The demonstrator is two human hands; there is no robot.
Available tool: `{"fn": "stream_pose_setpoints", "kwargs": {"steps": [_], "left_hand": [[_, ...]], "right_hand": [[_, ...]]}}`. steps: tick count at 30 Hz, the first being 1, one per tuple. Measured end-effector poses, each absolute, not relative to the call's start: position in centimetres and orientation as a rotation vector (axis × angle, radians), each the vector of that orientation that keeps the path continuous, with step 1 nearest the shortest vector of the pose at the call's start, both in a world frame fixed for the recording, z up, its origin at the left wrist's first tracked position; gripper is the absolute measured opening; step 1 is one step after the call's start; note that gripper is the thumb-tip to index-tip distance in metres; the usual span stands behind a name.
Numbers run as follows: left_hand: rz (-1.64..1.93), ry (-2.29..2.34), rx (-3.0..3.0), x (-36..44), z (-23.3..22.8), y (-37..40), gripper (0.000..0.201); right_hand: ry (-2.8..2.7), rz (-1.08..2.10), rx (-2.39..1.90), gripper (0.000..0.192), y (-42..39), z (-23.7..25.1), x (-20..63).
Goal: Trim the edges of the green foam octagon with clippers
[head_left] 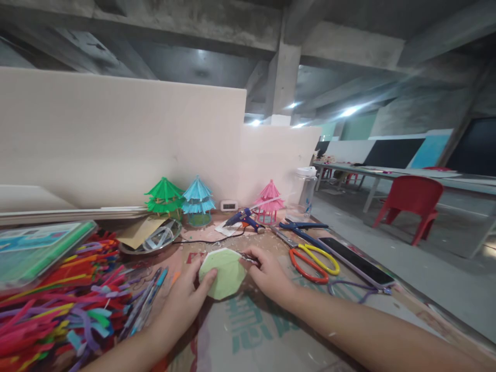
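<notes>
My left hand grips a pale green, many-sided flat piece, like paper or card with a white edge, thumb on top and fingers at its left rim. My right hand is closed at the piece's right edge, its fingertips pinched around something small, dark and thin that I cannot make out. Both hands are above the cardboard-covered table. Past them lies a blue glue gun on a white scrap. Scissors with orange and yellow handles lie to the right of my right hand.
Green, blue and pink tiered paper pavilions stand at the back. Coloured pipe cleaners, pens and a metal dish lie left. Right are blue pliers, a phone and a clear bottle.
</notes>
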State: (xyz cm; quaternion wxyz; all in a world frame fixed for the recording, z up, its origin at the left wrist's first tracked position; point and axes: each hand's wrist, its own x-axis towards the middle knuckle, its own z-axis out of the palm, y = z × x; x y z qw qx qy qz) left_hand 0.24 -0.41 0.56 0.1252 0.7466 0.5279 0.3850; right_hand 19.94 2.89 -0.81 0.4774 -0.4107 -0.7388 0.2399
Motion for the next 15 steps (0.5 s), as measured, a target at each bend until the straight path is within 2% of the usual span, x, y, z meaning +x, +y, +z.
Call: {"fn": "stream_pose_setpoints", "kwargs": {"steps": [7, 15], "left_hand": [[1.166, 1.469, 2.081, 0.71, 0.96, -0.57, 0.028], [1.231, 1.43, 2.074, 0.88, 1.13, -0.81, 0.019]], "right_hand": [[-1.801, 0.579, -1.031, 0.016, 2.92, -0.8, 19.97], [-1.848, 0.386, -0.909, 0.021, 2.44, -0.67, 20.58]]}}
